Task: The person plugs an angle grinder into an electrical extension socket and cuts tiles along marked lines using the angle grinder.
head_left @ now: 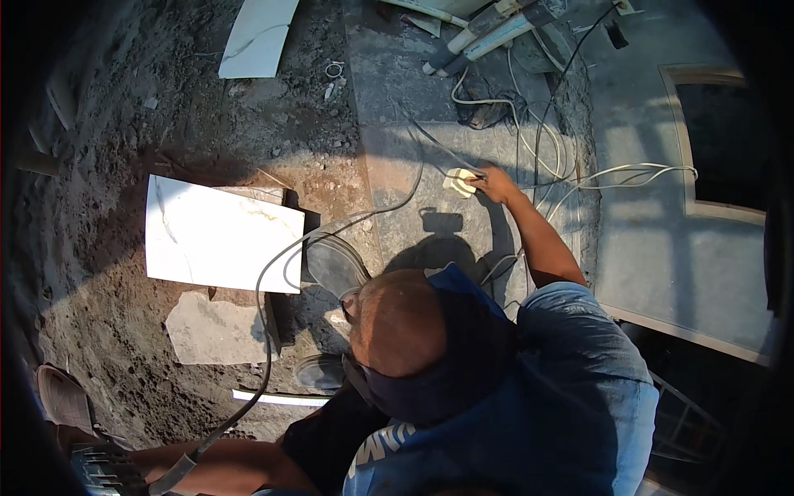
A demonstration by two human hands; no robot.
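Note:
Neither of my hands can be made out. Close in front of me, a co-worker in a blue shirt [529, 430] and dark headband squats, seen from above. The co-worker's upper hand [494, 183] is closed at a pale yellow block [459, 183] low over the concrete, with a dark cord running up to it. At the lower left a bare forearm [223, 465], apparently the same person's, reaches to a black ribbed tool [103, 469]; its hand is too dark to read. A thick grey cord [266, 331] curves up from this tool across the ground.
A white marbled tile [219, 236] lies propped on the dirt, beside a broken grey slab [217, 329] and a white strip [281, 398]. Another tile [258, 37] is farther off. Pipes [496, 37], loose white cables [550, 153] and a framed opening [719, 136] stand at the right.

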